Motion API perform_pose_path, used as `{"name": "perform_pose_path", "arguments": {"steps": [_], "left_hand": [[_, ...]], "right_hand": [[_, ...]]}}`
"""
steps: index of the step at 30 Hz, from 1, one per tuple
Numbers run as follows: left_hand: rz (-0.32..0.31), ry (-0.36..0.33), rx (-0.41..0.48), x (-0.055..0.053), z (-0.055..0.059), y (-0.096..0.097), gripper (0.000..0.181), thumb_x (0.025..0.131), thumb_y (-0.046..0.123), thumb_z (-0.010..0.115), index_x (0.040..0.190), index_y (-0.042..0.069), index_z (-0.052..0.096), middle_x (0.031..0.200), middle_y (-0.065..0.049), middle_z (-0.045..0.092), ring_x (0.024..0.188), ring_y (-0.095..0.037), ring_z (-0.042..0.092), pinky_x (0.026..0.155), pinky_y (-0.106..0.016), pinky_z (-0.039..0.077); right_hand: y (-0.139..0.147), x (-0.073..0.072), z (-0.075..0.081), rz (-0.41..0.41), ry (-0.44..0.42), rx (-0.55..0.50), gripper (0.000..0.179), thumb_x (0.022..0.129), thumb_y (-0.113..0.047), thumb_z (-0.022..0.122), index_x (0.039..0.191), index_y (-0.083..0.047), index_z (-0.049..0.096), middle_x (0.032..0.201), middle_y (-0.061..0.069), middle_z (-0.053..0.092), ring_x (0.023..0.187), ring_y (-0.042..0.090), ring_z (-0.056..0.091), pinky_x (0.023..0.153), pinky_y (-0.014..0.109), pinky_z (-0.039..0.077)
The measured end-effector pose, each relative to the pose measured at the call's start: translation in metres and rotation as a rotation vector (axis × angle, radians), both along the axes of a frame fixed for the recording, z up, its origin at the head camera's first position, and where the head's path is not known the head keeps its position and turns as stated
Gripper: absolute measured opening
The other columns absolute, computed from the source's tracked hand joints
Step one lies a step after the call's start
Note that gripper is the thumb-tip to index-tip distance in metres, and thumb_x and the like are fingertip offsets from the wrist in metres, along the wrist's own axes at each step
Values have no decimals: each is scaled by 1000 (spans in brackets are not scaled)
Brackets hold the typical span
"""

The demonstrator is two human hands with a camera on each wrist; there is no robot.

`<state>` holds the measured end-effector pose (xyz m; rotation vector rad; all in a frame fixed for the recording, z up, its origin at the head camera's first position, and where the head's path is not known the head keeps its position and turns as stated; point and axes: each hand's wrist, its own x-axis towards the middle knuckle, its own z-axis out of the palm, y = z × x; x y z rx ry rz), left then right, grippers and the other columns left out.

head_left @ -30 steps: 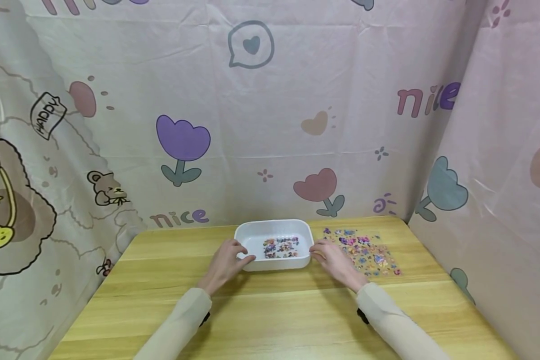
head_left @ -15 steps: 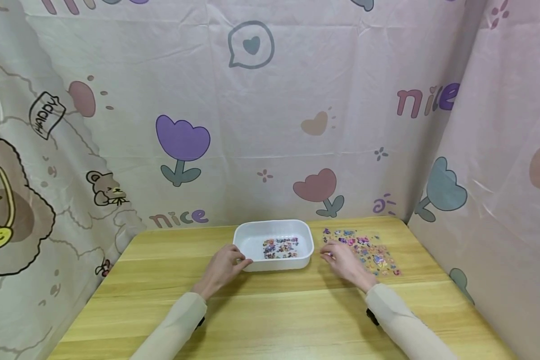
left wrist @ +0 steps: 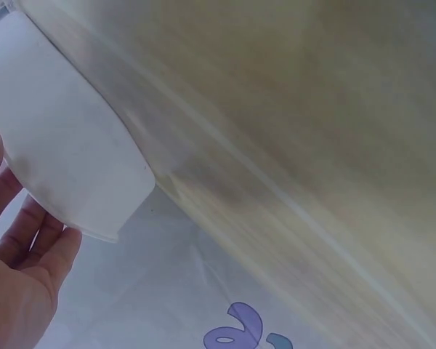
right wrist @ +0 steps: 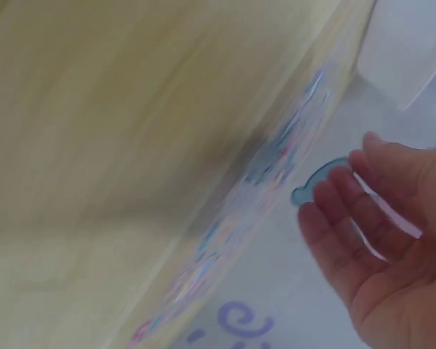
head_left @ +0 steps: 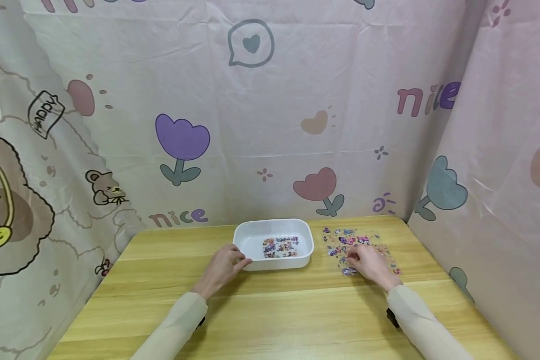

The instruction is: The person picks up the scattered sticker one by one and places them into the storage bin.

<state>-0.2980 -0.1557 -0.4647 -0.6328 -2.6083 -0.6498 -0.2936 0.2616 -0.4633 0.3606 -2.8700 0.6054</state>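
A white rectangular plastic tub [head_left: 252,266] stands at the back middle of the table, with a small patch of colourful stickers [head_left: 280,248] on its bottom. At its front left corner my left hand [head_left: 221,270] holds the rim; the left wrist view shows fingertips of the left hand [left wrist: 18,291] along the edge of the tub [left wrist: 73,138]. Right of the tub lies a clear sticker sheet [head_left: 334,239] covered in small colourful figures. My right hand [head_left: 371,265] hovers over the front part of this sheet, hiding some of it. In the right wrist view, the right hand [right wrist: 385,247] has loosely bent fingers and holds nothing.
The wooden table [head_left: 270,320] runs back to a patterned cloth [head_left: 252,125] hanging behind it. More cloth hangs along the left and right sides. The tub and the sheet lie near the back edge, with a narrow gap between them.
My right hand has let go of the tub's right side and moved right, over the sticker sheet. My left hand has shifted slightly toward the tub's front left corner; the tub has barely moved.
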Motion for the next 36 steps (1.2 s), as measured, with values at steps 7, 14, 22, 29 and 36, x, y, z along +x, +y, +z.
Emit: {"name": "perform_pose_path", "arguments": {"steps": [7,14,22,29,36], "left_hand": [[4,-19,8,0,1,3,17,82,29,78,83,12,79,81,4,63,76,-9,50,68,-25,48],[-1,-26,8,-1,2,5,17,82,29,78,83,12,79,81,4,63,76,-9,51,69,-26,49],[3,-34,20,-3,1,4,17,82,29,79,83,12,79,80,5,63,76,-8,51,69,-26,49],[25,-63,48,0,1,2,15,81,26,79,83,11,79,82,3,64,76,-9,52,70,-26,51],[11,-71,37,1,3,1,17,82,28,79,85,11,79,83,2,64,77,-11,54,70,-27,51]], "right_hand": [[39,3,-3,-163,-147,-18,14,90,-11,67,80,-2,63,66,4,55,57,15,46,51,28,37],[73,14,5,-311,-304,-5,39,90,-33,68,67,-8,50,63,3,41,57,16,39,52,29,33],[88,21,6,-328,-388,17,44,86,-41,72,80,0,56,71,9,48,66,21,46,59,34,41],[88,18,6,-345,-389,-17,49,84,-36,76,94,7,56,79,13,51,72,25,48,62,34,42],[90,15,6,-340,-409,-55,49,83,-34,77,97,7,54,81,14,51,73,25,47,62,34,42]]}}
